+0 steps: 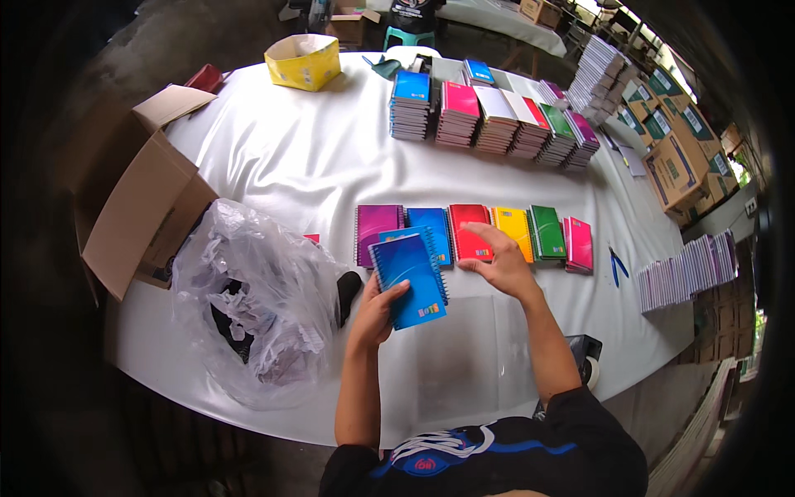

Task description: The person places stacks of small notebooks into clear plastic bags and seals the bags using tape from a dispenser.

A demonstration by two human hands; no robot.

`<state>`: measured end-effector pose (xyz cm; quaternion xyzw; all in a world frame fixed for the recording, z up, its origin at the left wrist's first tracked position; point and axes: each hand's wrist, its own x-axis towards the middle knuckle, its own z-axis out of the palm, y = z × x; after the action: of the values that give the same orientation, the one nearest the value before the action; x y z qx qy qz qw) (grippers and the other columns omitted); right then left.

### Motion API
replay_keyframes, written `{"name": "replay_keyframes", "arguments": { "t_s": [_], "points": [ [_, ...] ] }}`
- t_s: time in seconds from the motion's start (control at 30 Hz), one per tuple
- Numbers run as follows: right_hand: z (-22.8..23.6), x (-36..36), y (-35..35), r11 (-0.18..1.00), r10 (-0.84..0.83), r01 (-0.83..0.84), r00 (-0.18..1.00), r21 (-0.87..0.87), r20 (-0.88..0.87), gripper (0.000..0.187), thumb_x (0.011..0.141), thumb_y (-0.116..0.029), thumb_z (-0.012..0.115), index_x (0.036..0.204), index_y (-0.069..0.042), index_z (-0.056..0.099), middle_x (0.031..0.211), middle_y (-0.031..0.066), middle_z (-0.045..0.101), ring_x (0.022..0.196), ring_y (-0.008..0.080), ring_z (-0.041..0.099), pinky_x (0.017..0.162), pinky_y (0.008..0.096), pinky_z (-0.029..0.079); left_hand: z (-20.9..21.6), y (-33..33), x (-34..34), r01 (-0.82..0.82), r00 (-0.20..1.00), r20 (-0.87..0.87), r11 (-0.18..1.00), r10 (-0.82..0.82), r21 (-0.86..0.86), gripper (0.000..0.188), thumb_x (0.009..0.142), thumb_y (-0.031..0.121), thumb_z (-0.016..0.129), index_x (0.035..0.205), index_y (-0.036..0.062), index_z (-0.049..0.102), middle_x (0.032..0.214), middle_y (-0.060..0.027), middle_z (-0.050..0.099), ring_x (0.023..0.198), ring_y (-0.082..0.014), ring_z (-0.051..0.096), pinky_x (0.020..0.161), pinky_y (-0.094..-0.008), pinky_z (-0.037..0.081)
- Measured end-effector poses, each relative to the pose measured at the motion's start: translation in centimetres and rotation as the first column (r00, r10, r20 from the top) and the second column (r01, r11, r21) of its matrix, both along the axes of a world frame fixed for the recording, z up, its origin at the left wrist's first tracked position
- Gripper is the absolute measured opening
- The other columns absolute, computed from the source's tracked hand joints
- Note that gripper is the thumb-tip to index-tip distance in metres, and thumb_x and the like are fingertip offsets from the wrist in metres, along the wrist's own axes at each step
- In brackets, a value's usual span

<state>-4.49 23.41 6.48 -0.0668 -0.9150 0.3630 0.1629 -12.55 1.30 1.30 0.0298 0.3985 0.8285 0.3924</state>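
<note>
My left hand (377,315) grips blue spiral notebooks (409,277), at least two, fanned slightly apart, thumb on the front cover. To their right, my right hand (507,267) is raised with its fingers apart and nothing in them. It hovers by the lower part of a red notebook (468,217). That one lies in a row with a purple notebook (378,225), another blue notebook (427,220), a yellow notebook (513,224), a green notebook (546,232) and a pink notebook (580,245). The held notebooks partly cover the purple and blue ones.
Stacked notebooks (457,116) stand at the back; others line the right edge (687,269). Blue-handled pliers (615,267), a tape dispenser (586,356) and clear plastic (464,356) lie nearer. Left are a crumpled plastic bag (257,306), an open carton (145,211) and a yellow box (303,66).
</note>
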Motion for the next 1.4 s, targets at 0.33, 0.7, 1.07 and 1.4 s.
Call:
{"name": "replay_keyframes", "arguments": {
  "t_s": [0.33,0.7,1.07,1.4],
  "points": [
    [-9.6,-8.0,2.0,0.470,-0.182,0.193,0.976,-0.861,0.119,0.029,0.081,-0.007,0.068,0.107,0.004,0.058,0.091,0.0083,0.067,0.081,0.0136,0.063,0.073,0.0271,0.052,0.0,7.3,-4.1,-0.641,0.393,-0.883,0.612,-0.257,-0.464,0.048,0.080,0.015,0.061,0.126,0.0042,0.048,0.113,-0.0170,0.049,0.093,-0.0364,0.056,0.080,-0.0423,0.046],
    [-7.5,-8.6,-0.5,0.966,-0.079,-0.083,0.806,0.244,0.587,0.061,0.082,-0.043,0.061,0.131,-0.009,0.047,0.146,0.0171,0.026,0.132,0.0293,0.031,0.105,0.0583,0.022,4.3,-4.9,-1.9,-0.513,0.857,-0.104,0.854,0.505,-0.081,0.037,0.087,0.013,0.060,0.120,0.0026,0.047,0.104,-0.0072,0.059,0.090,-0.0150,0.058,0.080,-0.0276,0.048],
    [-9.8,-10.3,-9.7,0.839,0.144,-0.180,0.983,0.513,0.110,0.061,0.080,-0.033,0.064,0.132,-0.009,0.044,0.131,0.0185,0.046,0.126,0.0328,0.040,0.103,0.0503,0.030,1.7,-5.8,-0.9,-0.467,0.877,-0.200,0.873,0.437,-0.140,0.036,0.090,0.015,0.057,0.121,-0.0004,0.046,0.106,-0.0081,0.057,0.092,-0.0148,0.057,0.080,-0.0287,0.047],
    [-0.4,-7.3,-1.3,0.209,0.441,-0.591,0.768,-0.779,-0.464,0.029,0.076,0.010,0.055,0.101,-0.001,0.066,0.109,0.0090,0.065,0.111,0.0210,0.056,0.099,0.0315,0.040,-1.9,-5.2,1.3,-0.031,0.884,0.429,0.890,-0.188,0.454,0.079,0.086,0.062,0.045,0.134,0.0001,0.038,0.125,-0.0191,0.052,0.108,-0.0306,0.055,0.092,-0.0422,0.046]
  ]
}}
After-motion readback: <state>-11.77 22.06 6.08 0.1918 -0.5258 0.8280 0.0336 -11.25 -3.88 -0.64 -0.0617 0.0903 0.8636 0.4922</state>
